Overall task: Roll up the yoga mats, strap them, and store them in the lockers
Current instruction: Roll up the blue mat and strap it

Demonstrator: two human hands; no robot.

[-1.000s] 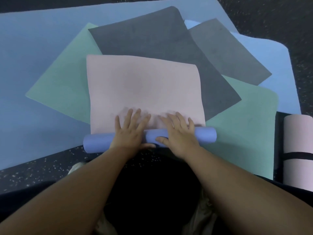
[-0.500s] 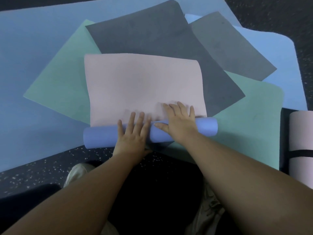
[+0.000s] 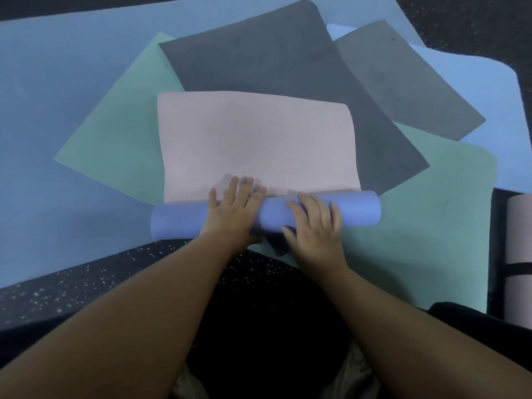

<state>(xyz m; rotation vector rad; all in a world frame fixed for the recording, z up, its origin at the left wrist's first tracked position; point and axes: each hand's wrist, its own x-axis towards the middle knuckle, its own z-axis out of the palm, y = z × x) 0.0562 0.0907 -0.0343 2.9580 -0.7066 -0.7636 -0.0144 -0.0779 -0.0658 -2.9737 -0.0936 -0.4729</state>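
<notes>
A yoga mat with a pink top face (image 3: 256,142) and a blue underside lies on a pile of flat mats, its near end wound into a blue roll (image 3: 273,216). My left hand (image 3: 234,210) presses on the roll left of centre, fingers straight and reaching over onto the pink face. My right hand (image 3: 315,226) lies on the roll right of centre, fingers spread flat, thumb against the roll's near side.
Under the pink mat lie a dark grey mat (image 3: 276,59), a second grey mat (image 3: 403,82), a green mat (image 3: 431,211) and large blue mats (image 3: 57,96). A rolled pink mat with a black strap (image 3: 518,254) lies at the right edge. Speckled black floor (image 3: 86,277) is near me.
The roll has moved away from me and grown thicker, and the flat pink part is shorter. My left hand has reached forward over the roll; my right hand has drawn back onto it.
</notes>
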